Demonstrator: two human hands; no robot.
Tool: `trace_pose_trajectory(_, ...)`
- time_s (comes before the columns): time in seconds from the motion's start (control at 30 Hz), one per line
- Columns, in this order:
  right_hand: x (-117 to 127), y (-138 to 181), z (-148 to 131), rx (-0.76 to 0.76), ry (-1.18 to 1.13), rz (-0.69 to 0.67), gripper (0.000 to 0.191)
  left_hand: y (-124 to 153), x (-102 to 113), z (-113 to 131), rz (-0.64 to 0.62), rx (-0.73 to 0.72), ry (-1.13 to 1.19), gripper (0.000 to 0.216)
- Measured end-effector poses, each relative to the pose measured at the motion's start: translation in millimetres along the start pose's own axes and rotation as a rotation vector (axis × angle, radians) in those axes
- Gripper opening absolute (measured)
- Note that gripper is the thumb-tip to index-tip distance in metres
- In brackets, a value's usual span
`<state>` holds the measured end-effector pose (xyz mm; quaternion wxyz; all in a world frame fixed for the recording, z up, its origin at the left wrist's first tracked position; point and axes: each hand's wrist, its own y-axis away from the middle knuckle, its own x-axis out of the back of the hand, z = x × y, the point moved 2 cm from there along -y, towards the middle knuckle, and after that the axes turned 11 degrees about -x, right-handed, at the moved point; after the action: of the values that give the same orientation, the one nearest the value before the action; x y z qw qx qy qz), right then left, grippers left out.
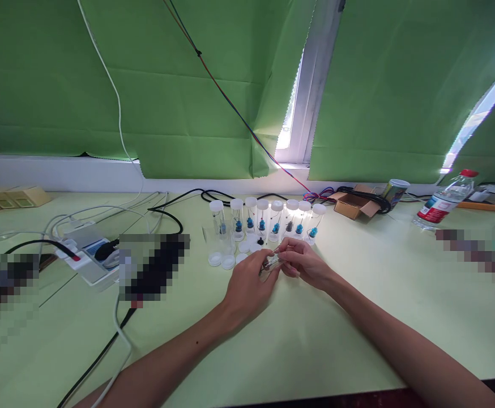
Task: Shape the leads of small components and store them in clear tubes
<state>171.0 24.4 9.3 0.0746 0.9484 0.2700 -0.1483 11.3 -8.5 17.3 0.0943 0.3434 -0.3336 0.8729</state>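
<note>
My left hand (pixel 247 283) is curled round a small clear vial (pixel 269 265) held on its side just above the pale green table (pixel 324 328). My right hand (pixel 301 259) meets it from the right, its fingertips pinched at the vial's open end. What the pinch holds is too small to make out. Behind both hands stands a row of several clear capped vials (pixel 268 218), most with a blue piece inside. Loose white caps (pixel 228 258) lie in front of the row, left of my hands.
A white power strip (pixel 88 252) with plugs and cables sits at the left. At the back right are a small cardboard box (pixel 353 205), a can (pixel 396 191) and a plastic water bottle (pixel 445 204). Green blinds cover the window behind.
</note>
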Motion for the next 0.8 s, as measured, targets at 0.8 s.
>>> trace_pose_trajectory(0.8, 1.0, 5.7, -5.1, 0.398, 0.805, 0.691, 0.017, -3.6, 3.3, -2.8, 0.191, 0.188, 0.077, 0.020)
